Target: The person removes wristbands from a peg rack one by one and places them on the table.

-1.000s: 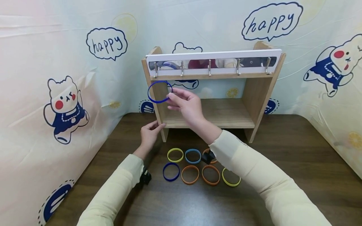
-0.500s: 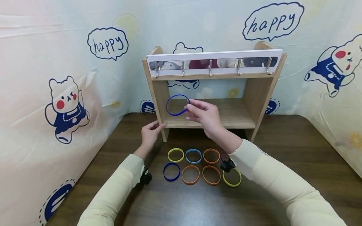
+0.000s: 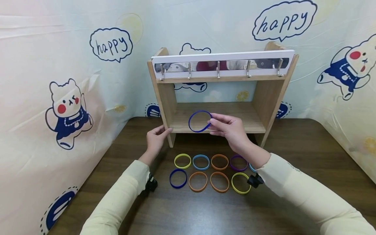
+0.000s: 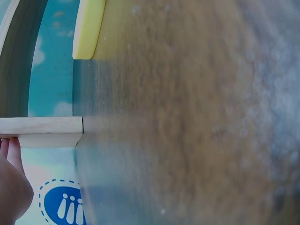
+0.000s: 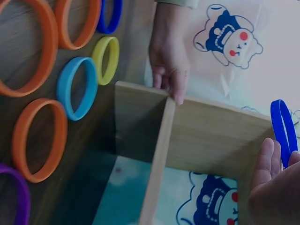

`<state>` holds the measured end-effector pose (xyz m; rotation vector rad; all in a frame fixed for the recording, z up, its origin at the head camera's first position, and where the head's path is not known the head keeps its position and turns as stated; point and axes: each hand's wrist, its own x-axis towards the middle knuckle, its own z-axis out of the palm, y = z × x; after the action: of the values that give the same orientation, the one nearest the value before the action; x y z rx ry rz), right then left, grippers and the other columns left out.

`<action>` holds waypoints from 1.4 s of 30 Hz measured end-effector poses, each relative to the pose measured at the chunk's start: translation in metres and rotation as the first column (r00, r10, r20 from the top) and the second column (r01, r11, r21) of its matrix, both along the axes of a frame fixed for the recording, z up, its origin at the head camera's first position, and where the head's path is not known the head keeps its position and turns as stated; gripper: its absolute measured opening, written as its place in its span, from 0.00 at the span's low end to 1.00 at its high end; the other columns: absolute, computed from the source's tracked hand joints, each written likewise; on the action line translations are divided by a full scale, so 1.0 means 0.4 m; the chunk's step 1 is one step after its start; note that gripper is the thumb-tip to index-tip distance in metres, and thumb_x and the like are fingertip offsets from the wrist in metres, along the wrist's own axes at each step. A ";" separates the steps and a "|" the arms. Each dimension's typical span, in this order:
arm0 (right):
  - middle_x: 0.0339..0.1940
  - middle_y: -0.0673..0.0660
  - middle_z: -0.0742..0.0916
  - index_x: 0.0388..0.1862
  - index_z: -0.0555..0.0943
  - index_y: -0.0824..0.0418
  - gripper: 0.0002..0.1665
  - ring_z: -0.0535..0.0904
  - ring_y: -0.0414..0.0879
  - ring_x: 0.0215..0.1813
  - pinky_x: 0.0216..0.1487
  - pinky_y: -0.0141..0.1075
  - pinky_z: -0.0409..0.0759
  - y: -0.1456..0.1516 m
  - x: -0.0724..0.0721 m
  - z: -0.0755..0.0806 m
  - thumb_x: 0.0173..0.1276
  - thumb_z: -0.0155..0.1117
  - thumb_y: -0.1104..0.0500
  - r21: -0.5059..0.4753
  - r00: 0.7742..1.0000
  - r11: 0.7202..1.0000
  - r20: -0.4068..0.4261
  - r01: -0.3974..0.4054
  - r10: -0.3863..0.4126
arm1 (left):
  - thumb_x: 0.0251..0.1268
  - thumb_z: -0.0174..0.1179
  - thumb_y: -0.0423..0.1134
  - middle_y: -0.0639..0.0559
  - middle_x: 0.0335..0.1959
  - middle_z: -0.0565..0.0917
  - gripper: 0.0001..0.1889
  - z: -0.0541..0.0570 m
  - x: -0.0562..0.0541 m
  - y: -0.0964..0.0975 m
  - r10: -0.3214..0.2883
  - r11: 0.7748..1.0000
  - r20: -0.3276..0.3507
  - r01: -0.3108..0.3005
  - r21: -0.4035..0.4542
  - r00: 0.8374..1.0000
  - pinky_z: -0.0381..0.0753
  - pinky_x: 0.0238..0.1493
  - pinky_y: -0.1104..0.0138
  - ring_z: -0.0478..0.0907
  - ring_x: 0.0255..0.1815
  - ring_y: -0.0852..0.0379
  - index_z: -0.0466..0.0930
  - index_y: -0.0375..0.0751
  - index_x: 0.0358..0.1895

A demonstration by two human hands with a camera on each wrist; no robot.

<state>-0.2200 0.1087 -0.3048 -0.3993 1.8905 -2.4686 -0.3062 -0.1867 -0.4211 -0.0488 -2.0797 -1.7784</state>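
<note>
Between thumb and fingers, my right hand (image 3: 230, 129) pinches a blue silicone wristband (image 3: 189, 122) in front of the lower shelf board. The same blue band (image 5: 277, 124) stands up from the right fingers in the right wrist view. My left hand (image 3: 155, 142) grips the lower left side panel of a wooden rack (image 3: 162, 104), thumb at its front edge. Part of that left hand (image 4: 14, 187) shows against the panel in the left wrist view. Across the rack's top runs a white-edged mirrored strip with several metal hooks (image 3: 218, 70), and no band hangs on them.
Two rows of wristbands lie on the brown table (image 3: 191, 215) before the rack: a yellow (image 3: 182, 168), a purple (image 3: 238, 170), a dark blue (image 3: 178, 187), several orange and light blue ones among them. The right forearm partly covers one light blue band (image 3: 252, 168). Printed cloth hangs behind.
With the blue wristband, my right hand has moved down and right, away from near the leftmost hook. Its forearm no longer covers the purple band. The left hand stays on the rack.
</note>
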 end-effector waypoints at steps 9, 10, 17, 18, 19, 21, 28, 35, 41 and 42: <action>0.39 0.57 0.88 0.60 0.75 0.74 0.23 0.86 0.47 0.39 0.43 0.41 0.83 0.072 0.016 -0.032 0.70 0.63 0.64 0.065 0.999 0.998 0.031 0.008 -0.010 | 0.50 0.75 0.53 0.44 0.41 0.87 0.26 -0.004 -0.002 -0.006 0.002 1.000 0.008 -0.002 -0.013 1.000 0.81 0.38 0.70 0.83 0.41 0.56 0.86 0.39 0.49; 0.39 0.57 0.88 0.59 0.76 0.74 0.22 0.86 0.47 0.39 0.43 0.41 0.83 0.078 0.019 -0.036 0.69 0.63 0.64 0.077 0.999 0.997 0.033 0.009 -0.011 | 0.50 0.75 0.53 0.44 0.41 0.87 0.26 -0.004 -0.002 -0.005 0.002 1.000 0.009 -0.002 -0.014 1.000 0.81 0.38 0.69 0.82 0.41 0.55 0.86 0.39 0.49; 0.46 0.64 0.87 0.58 0.76 0.75 0.22 0.86 0.47 0.40 0.43 0.42 0.83 0.125 0.043 -0.079 0.70 0.63 0.63 0.188 0.999 0.982 0.041 -0.008 0.000 | 0.49 0.74 0.54 0.45 0.41 0.87 0.27 -0.002 -0.004 -0.004 0.005 0.999 0.020 -0.005 -0.035 1.000 0.81 0.39 0.69 0.82 0.41 0.55 0.86 0.40 0.49; 0.46 0.64 0.87 0.58 0.76 0.76 0.22 0.86 0.47 0.40 0.43 0.42 0.83 0.133 0.047 -0.086 0.70 0.63 0.63 0.202 0.999 0.979 0.041 -0.010 0.002 | 0.49 0.75 0.54 0.45 0.41 0.87 0.27 -0.001 -0.004 -0.004 0.005 0.999 0.019 -0.004 -0.036 1.000 0.81 0.39 0.68 0.82 0.41 0.55 0.86 0.40 0.49; 0.46 0.64 0.87 0.59 0.75 0.76 0.22 0.86 0.47 0.40 0.43 0.42 0.83 0.140 0.050 -0.092 0.70 0.63 0.63 0.217 0.999 0.976 0.042 -0.011 0.002 | 0.49 0.75 0.54 0.45 0.41 0.87 0.27 -0.001 -0.004 -0.004 0.005 0.999 0.019 -0.004 -0.035 1.000 0.81 0.40 0.68 0.82 0.42 0.55 0.86 0.40 0.49; 0.45 0.62 0.87 0.59 0.75 0.77 0.23 0.86 0.47 0.40 0.43 0.43 0.83 0.156 0.056 -0.105 0.70 0.62 0.64 0.240 0.999 0.971 0.045 -0.011 0.001 | 0.49 0.75 0.54 0.45 0.41 0.87 0.27 0.000 -0.003 -0.004 0.003 0.999 0.019 -0.003 -0.035 1.000 0.81 0.40 0.68 0.82 0.42 0.54 0.86 0.39 0.49; 0.41 0.56 0.89 0.60 0.72 0.80 0.25 0.86 0.47 0.40 0.41 0.41 0.83 0.217 0.070 -0.139 0.71 0.61 0.65 0.276 0.998 0.961 0.062 0.007 -0.025 | 0.49 0.75 0.53 0.45 0.42 0.87 0.27 0.003 -0.001 -0.005 0.005 1.000 0.031 -0.004 -0.031 1.000 0.82 0.41 0.67 0.82 0.42 0.54 0.86 0.39 0.49; 0.39 0.59 0.88 0.56 0.78 0.76 0.20 0.86 0.47 0.39 0.41 0.41 0.83 0.286 0.094 -0.173 0.69 0.63 0.65 0.305 0.995 0.952 0.098 0.002 -0.034 | 0.49 0.75 0.53 0.45 0.41 0.87 0.27 0.000 -0.007 -0.003 -0.002 1.000 0.019 0.003 -0.030 1.000 0.81 0.40 0.68 0.82 0.41 0.56 0.86 0.39 0.49; 0.38 0.58 0.89 0.52 0.83 0.68 0.14 0.87 0.49 0.39 0.41 0.42 0.83 0.339 0.114 -0.207 0.70 0.63 0.63 0.377 0.992 0.926 0.125 -0.020 -0.029 | 0.51 0.75 0.50 0.44 0.42 0.87 0.26 -0.002 -0.005 -0.003 0.004 1.000 0.019 -0.003 -0.021 1.000 0.81 0.40 0.69 0.83 0.41 0.56 0.86 0.37 0.50; 0.39 0.58 0.89 0.52 0.82 0.69 0.15 0.87 0.50 0.39 0.41 0.42 0.83 0.346 0.116 -0.212 0.70 0.63 0.63 0.388 0.992 0.921 0.125 -0.024 -0.027 | 0.51 0.75 0.50 0.43 0.42 0.87 0.26 -0.002 -0.004 -0.004 0.003 1.000 0.020 -0.003 -0.018 1.000 0.81 0.40 0.69 0.83 0.41 0.56 0.86 0.37 0.50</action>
<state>-0.1735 0.2471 -0.3897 -0.2200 2.2494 -1.9857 -0.3079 -0.1882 -0.4220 -0.0332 -2.1089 -1.7655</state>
